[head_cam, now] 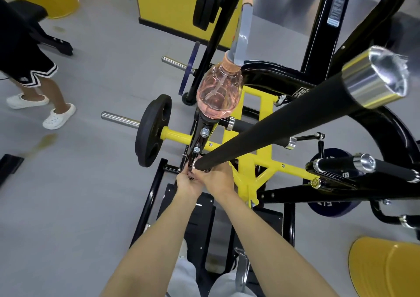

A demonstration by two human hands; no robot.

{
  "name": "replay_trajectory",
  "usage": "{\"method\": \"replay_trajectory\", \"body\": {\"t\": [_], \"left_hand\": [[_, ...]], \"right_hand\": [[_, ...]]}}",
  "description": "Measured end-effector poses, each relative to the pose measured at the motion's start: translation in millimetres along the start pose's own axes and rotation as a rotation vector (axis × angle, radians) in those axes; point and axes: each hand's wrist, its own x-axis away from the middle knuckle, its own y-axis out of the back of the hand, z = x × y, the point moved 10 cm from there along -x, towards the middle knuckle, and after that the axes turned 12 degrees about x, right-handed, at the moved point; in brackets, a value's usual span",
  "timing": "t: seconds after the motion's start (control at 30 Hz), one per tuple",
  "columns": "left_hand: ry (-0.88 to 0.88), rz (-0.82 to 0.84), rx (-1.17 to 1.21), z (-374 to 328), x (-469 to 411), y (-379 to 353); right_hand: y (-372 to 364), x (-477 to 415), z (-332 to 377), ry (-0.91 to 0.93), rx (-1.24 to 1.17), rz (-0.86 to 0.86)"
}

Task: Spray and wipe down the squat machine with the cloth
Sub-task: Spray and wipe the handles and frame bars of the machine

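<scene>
The squat machine has a yellow frame (261, 160) and black arms. A long black padded handle (284, 124) with a chrome end cap runs from its base up toward the camera. My two hands meet at the base of that handle. My right hand (218, 178) curls round the handle's lower end. My left hand (187, 183) grips a small dark piece, apparently the cloth (190, 177), pressed against the black upright beside it. A clear spray bottle (218, 94) of pink liquid with a grey trigger stands on top of that upright, untouched.
A black weight plate (152, 131) sits on the left sleeve and a blue plate (334, 206) on the right. Short black handles (368, 164) jut out at right. A person in black shorts and white clogs (59, 116) stands at left. A yellow bin (386, 267) is at lower right.
</scene>
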Motion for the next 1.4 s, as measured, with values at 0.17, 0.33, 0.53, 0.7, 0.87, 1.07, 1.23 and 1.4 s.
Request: {"method": "replay_trajectory", "body": {"t": [0.17, 0.33, 0.53, 0.7, 0.87, 1.07, 1.23, 1.4], "left_hand": [[-0.047, -0.069, -0.056, -2.9, 13.8, 6.5], [-0.163, 0.009, -0.244, -23.2, 29.4, 8.0], [-0.266, 0.254, -0.796, -46.1, 61.8, -18.0], [-0.388, 0.252, -1.081, -64.7, 73.1, -33.4], [-0.403, 0.246, -1.024, -74.0, 83.0, -20.9], [-0.408, 0.119, -0.933, -60.5, 70.9, -16.0], [-0.354, 0.126, -0.778, -46.1, 82.2, -9.2], [-0.325, 0.090, -0.914, -55.9, 86.1, 9.0]], "right_hand": [[16.8, 11.0, 17.5, 0.036, 0.068, -0.016], [27.3, 18.5, 31.2, 0.112, 0.084, -0.003], [16.7, 12.7, 21.8, 0.078, 0.083, -0.021], [8.4, 11.3, 19.7, 0.080, 0.066, -0.030], [4.3, 6.6, 15.8, 0.052, 0.036, 0.025], [9.5, 21.7, 14.4, 0.153, -0.118, 0.145], [-8.0, 38.8, -31.0, -0.218, -0.384, 0.331], [-49.4, 58.1, -36.7, -0.396, -0.787, 0.642]]}}
